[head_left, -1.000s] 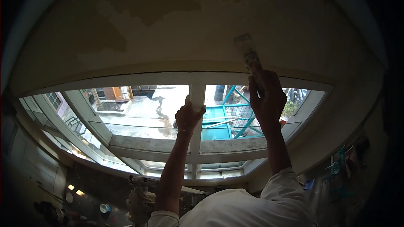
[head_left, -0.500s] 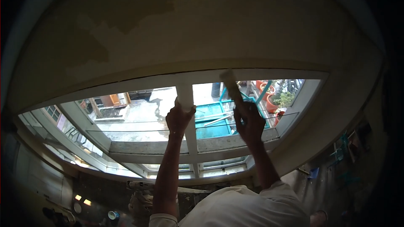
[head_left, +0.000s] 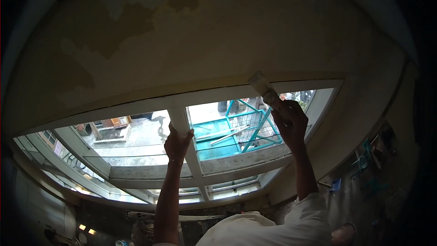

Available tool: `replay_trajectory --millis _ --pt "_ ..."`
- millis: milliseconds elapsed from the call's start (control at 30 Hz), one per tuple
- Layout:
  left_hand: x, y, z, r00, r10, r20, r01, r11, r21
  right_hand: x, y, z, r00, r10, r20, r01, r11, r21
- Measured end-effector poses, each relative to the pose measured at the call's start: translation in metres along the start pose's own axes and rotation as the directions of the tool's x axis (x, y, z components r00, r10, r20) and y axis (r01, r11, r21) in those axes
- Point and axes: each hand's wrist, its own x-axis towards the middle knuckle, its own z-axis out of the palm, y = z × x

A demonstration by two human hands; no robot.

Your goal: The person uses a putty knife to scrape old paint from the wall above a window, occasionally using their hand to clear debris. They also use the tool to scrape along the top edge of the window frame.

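My left hand (head_left: 177, 145) is closed around the white upright bar (head_left: 179, 120) in the middle of the window, with the thumb on its right side. Raised to the right, my right hand (head_left: 290, 119) grips a flat paintbrush (head_left: 261, 84) by the handle. The brush's wide, pale end points up and left, overlapping the top rail (head_left: 223, 93) of the white window frame and the wall edge just above it. Behind the hand, part of the right pane is hidden.
Above the window spreads a wall (head_left: 218, 41) with darker, uneven patches. Through the glass show a turquoise metal frame (head_left: 255, 125) and a concrete yard (head_left: 136, 143). A can (head_left: 121, 243) stands low at the left, and cluttered items (head_left: 364, 159) lie at the right.
My right hand and the paintbrush have moved right, the brush now tilting further left. My left hand stays on the bar while the whole view has shifted.
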Motion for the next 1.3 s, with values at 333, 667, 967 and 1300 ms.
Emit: replay_trajectory --millis 333,667,967,1300 --pt "0.001 0.003 -0.004 1.0 0.012 -0.008 -0.012 1.0 0.025 0.036 0.003 -0.008 0.977 -0.137 0.162 0.155 0.982 -0.106" --pt "0.002 0.002 0.001 0.996 0.048 -0.073 -0.044 0.997 0.065 0.047 0.007 -0.008 0.962 -0.214 0.171 0.233 0.968 -0.095" --pt "-0.001 0.005 0.003 0.992 0.051 -0.113 -0.041 0.995 0.089 0.051 0.004 -0.003 0.959 -0.231 0.163 0.237 0.971 -0.02" --pt "0.002 -0.002 0.0 0.997 0.053 -0.056 -0.05 0.997 0.05 0.031 0.025 -0.015 0.993 -0.012 0.117 0.027 0.991 -0.129"
